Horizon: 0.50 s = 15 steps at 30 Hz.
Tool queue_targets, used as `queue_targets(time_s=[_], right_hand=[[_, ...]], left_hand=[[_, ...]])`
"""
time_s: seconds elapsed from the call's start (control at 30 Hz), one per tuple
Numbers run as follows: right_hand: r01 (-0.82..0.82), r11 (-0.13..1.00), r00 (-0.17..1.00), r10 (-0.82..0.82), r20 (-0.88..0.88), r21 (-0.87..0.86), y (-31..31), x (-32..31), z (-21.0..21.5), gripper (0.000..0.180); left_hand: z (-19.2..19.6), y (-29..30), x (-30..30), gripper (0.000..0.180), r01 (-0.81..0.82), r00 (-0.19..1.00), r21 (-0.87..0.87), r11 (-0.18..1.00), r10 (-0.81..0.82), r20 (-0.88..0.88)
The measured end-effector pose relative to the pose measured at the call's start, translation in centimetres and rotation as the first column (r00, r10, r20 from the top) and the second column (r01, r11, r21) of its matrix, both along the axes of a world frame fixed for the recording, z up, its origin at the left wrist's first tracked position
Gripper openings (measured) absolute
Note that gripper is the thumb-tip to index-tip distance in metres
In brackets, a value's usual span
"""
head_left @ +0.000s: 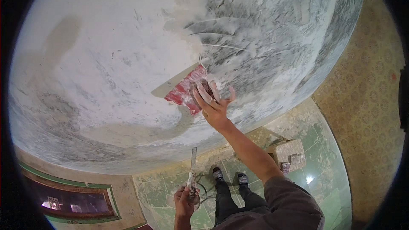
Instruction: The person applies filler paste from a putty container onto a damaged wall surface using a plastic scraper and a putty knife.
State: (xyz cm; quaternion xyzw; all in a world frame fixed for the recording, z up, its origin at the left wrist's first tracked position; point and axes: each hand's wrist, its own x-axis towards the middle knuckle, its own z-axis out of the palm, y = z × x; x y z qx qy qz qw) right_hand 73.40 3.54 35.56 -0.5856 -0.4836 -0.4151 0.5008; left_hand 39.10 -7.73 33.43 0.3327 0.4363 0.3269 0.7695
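My right hand (215,104) presses a red putty spreader (184,93) flat against the wall, fingers spread over its back. White putty smears the spreader and my fingertips. The wall (106,59) is coated white on the left and is patchy grey on the right, with curved ridges of putty near the spreader. Lower down, my left hand (184,202) grips a putty knife (193,174) upright by its caked handle. Its blade shows nearly edge-on, so its width is hidden.
Below me lies a green tiled floor (315,140) spotted with putty. A pale block-like box (289,153) with small items on it stands near the wall, right of my feet. At lower left is a green-framed window (76,198); at right, a brown patterned surface (362,102).
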Motion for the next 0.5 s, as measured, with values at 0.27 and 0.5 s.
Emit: queue_targets(time_s=[0.27,0.5], right_hand=[[0.072,0.977,0.993,-0.088,-0.074,-0.2,0.7,-2.6,-4.9,0.046],[-0.017,0.998,0.998,0.014,-0.06,-0.055,-0.8,-2.3,-1.3,0.047]], left_hand=[[-0.7,0.1,-0.7,0.025,0.0,0.999,0.024,1.0,-0.001,0.041],[-0.6,0.1,-1.7,0.03,0.01,0.999,0.052,0.999,-0.012,0.037]])
